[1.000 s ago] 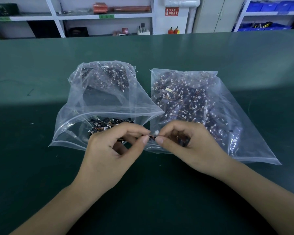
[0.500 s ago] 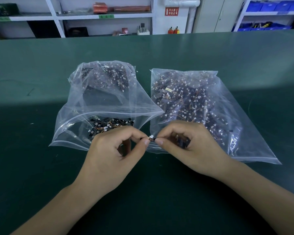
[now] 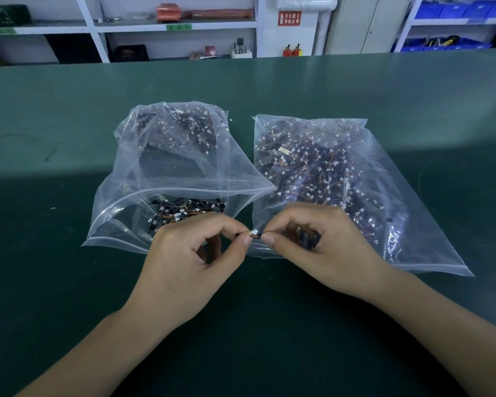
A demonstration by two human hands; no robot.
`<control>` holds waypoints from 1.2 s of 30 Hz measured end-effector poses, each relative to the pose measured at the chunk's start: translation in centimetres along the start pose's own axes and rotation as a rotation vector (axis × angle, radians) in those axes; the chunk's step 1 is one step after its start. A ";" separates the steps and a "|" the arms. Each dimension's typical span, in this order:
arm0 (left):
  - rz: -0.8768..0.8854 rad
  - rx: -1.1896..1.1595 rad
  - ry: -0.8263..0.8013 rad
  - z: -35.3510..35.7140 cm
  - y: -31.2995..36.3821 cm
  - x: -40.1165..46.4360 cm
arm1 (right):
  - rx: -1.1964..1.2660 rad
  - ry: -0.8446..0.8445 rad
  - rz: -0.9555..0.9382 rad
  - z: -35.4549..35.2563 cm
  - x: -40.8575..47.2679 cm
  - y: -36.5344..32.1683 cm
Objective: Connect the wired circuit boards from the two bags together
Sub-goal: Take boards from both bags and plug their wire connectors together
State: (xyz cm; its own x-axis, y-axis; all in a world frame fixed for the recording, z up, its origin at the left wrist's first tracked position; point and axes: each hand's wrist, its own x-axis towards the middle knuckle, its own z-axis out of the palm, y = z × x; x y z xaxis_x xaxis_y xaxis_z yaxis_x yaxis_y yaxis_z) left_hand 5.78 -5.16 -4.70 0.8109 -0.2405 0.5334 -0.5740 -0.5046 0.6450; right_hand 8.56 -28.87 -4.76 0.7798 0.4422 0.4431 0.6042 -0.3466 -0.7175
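A: Closing in, aren't they? A second ago the 2 hands held their pieces a little apart, with a white plug showing loose between the fingertips. Now the left hand [image 3: 189, 262] and the right hand [image 3: 312, 247] meet tip to tip, and the white plug [image 3: 254, 232] sits squeezed between them.

B: So the join is about made?

A: That is my guess: the plug looks pushed into its mate, or very nearly. I cannot see a click or a seam, it is too small. Each hand pinches its own end with thumb and forefinger, the other fingers curled in. A dark circuit board [image 3: 305, 239] shows tucked under the right hand's fingers.

B: And where is all this?

A: Just above the desk [image 3: 69, 110], toward its near edge, in front of the gap between the 2 bags. The left bag [image 3: 166, 173] is open, its mouth gaping toward the person, with only a small heap of boards inside. The right bag [image 3: 327, 173] lies flatter and fuller.

B: What are the things like?

A: Bags are thin, clear, crinkly plastic with shiny folds. Boards are small, dark, stiff strips; thin orange and brown wires trail from them to tiny white boxy plugs. The desk is a matt dark green mat. Such tiny plugs would need careful lining up, I think.
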 end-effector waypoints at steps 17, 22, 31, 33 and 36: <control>0.089 0.078 -0.036 -0.3 -0.9 0.3 | -0.303 -0.016 -0.087 -1.4 0.0 1.0; 0.125 0.084 -0.026 -0.2 -1.3 0.2 | -0.297 0.034 -0.061 -1.4 0.1 1.2; 0.158 0.227 0.043 0.9 -0.5 0.5 | -0.211 0.065 -0.078 -1.1 0.1 1.0; 0.187 0.339 0.059 0.9 -0.2 0.7 | -0.212 0.082 -0.089 -1.1 0.1 1.0; 0.289 0.544 0.095 1.3 0.0 1.0 | -0.216 0.078 -0.106 -1.1 0.1 0.9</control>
State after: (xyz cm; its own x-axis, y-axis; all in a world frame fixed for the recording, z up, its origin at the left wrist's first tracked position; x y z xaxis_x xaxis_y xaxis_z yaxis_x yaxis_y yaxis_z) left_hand 6.76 -6.47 -4.90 0.6034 -0.3685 0.7072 -0.6083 -0.7861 0.1094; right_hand 9.40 -30.04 -4.75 0.7157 0.4227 0.5560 0.6974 -0.4745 -0.5370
